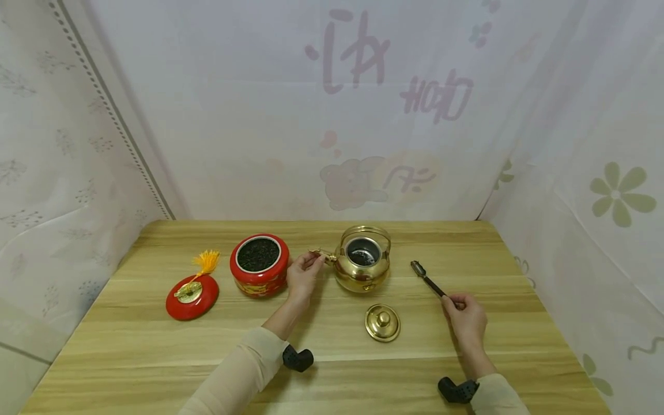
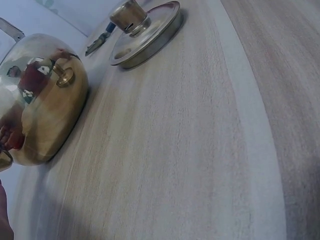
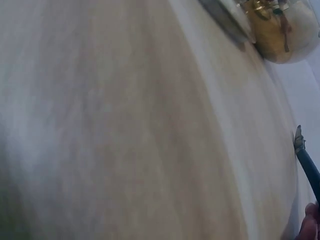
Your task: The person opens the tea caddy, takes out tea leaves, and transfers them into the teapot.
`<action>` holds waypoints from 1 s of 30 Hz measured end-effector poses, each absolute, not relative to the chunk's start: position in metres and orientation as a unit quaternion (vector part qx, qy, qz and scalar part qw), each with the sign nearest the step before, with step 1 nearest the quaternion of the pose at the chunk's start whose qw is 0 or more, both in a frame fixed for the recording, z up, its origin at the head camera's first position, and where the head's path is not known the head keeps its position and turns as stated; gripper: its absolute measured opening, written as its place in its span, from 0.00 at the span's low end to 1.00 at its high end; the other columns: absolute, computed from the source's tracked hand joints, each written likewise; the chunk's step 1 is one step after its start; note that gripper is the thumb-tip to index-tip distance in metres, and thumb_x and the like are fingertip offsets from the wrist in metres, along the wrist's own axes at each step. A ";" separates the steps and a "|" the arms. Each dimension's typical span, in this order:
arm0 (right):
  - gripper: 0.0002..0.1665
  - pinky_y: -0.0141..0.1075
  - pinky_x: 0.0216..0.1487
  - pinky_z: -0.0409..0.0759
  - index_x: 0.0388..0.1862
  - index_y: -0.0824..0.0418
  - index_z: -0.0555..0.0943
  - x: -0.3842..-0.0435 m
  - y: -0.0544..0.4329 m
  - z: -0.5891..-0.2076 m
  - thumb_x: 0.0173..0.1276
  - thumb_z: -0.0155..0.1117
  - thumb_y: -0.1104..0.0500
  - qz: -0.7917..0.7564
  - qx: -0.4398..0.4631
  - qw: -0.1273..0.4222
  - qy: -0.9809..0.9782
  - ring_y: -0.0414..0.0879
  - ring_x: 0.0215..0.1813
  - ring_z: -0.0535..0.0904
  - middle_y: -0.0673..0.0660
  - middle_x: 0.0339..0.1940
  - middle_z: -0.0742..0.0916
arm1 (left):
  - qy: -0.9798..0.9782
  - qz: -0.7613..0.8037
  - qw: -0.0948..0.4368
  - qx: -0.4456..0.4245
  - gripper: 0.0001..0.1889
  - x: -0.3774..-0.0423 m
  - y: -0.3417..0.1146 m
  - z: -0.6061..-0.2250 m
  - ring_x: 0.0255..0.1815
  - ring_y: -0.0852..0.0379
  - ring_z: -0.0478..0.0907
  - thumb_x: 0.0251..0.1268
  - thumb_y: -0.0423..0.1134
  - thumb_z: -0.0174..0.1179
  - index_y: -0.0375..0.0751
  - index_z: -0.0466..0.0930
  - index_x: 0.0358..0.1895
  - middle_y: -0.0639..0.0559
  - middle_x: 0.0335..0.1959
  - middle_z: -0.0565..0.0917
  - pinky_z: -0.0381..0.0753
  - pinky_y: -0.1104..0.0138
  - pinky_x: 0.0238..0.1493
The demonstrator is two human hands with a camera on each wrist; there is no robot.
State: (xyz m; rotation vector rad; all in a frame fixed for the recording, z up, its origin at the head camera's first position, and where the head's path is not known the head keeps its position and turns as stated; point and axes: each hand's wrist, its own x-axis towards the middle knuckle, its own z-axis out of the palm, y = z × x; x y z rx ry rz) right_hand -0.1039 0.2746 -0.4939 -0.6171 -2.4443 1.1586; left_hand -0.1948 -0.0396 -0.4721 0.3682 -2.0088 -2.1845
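Observation:
A gold teapot (image 1: pixel 358 276) stands uncovered on the table, its handle upright and dark bits inside. My left hand (image 1: pixel 302 279) pinches its spout (image 1: pixel 329 257) on the left side; in the left wrist view only a fingertip (image 2: pixel 4 220) shows near the spout. My right hand (image 1: pixel 468 323) holds a small tea scoop (image 1: pixel 427 280) by its dark handle, the head pointing away and leftward. In the right wrist view the scoop (image 3: pixel 307 165) appears at the right edge. The gold teapot lid (image 1: pixel 383 323) lies knob up in front of the pot.
Left of the pot, close to my left hand, stands an open red jar (image 1: pixel 259 283) full of dark tea leaves. Its red lid (image 1: pixel 204 306) with a yellow tassel (image 1: pixel 207 261) lies farther left. Printed curtains (image 1: pixel 249 127) hang behind and beside the wooden table (image 1: pixel 332 392).

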 end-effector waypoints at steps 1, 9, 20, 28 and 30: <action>0.09 0.27 0.24 0.71 0.32 0.67 0.82 -0.104 0.275 -0.494 0.61 0.67 0.60 0.388 -0.211 0.185 -0.878 0.37 0.25 0.75 0.60 0.27 0.85 | -0.671 -0.727 0.075 0.124 0.16 -0.195 -0.040 -0.472 0.39 0.61 0.80 0.59 0.35 0.64 0.27 0.80 0.47 0.35 0.45 0.83 0.79 0.78 0.38; 0.11 0.33 0.22 0.67 0.32 0.62 0.82 -0.101 0.277 -0.495 0.61 0.67 0.54 0.314 -0.192 0.128 -0.921 0.44 0.24 0.74 0.56 0.26 0.84 | -0.664 -0.733 0.078 0.123 0.16 -0.194 -0.041 -0.472 0.40 0.60 0.80 0.60 0.35 0.64 0.26 0.79 0.47 0.34 0.45 0.83 0.79 0.76 0.39; 0.12 0.33 0.19 0.65 0.31 0.63 0.81 -0.102 0.277 -0.494 0.61 0.66 0.54 0.295 -0.175 0.099 -0.934 0.44 0.23 0.73 0.56 0.25 0.84 | -0.667 -0.730 0.079 0.127 0.14 -0.197 -0.040 -0.475 0.37 0.64 0.79 0.60 0.33 0.64 0.27 0.80 0.46 0.38 0.43 0.84 0.79 0.77 0.38; 0.12 0.33 0.21 0.66 0.31 0.64 0.81 -0.102 0.278 -0.494 0.61 0.66 0.54 0.297 -0.174 0.098 -0.934 0.45 0.24 0.73 0.56 0.25 0.84 | -0.676 -0.722 0.082 0.124 0.14 -0.198 -0.040 -0.474 0.39 0.60 0.80 0.60 0.34 0.64 0.28 0.80 0.45 0.36 0.44 0.84 0.79 0.77 0.38; 0.12 0.33 0.21 0.66 0.31 0.64 0.81 -0.102 0.278 -0.494 0.61 0.67 0.55 0.297 -0.172 0.100 -0.934 0.45 0.24 0.73 0.56 0.26 0.84 | -0.677 -0.721 0.082 0.124 0.13 -0.198 -0.040 -0.474 0.39 0.61 0.80 0.60 0.34 0.64 0.28 0.80 0.45 0.36 0.43 0.84 0.79 0.77 0.38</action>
